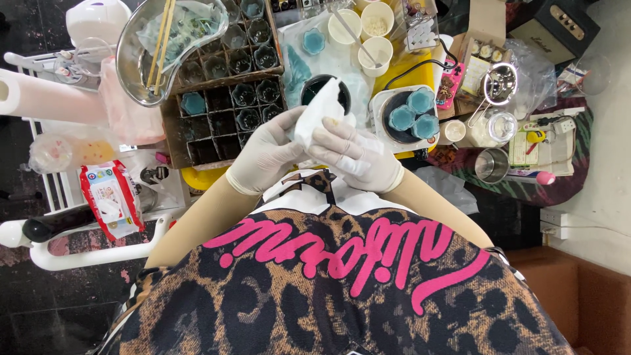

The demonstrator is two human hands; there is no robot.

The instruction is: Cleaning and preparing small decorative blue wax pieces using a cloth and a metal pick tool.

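two gloved hands are met at the centre of the frame: the left hand point(266, 154) and right hand point(351, 154) are pinched, fingers together, on a white wipe point(317, 112) above a dark bowl point(325, 92) (contents hidden). wiping seems underway. three teal-filled cups point(413, 112) are seen right; a divided crate point(227, 98) is partly filled.

We note white gloves point(263, 158), a white wipe point(314, 113), teal moulds point(411, 113), and a leopard-print apron point(342, 296) with pink script.
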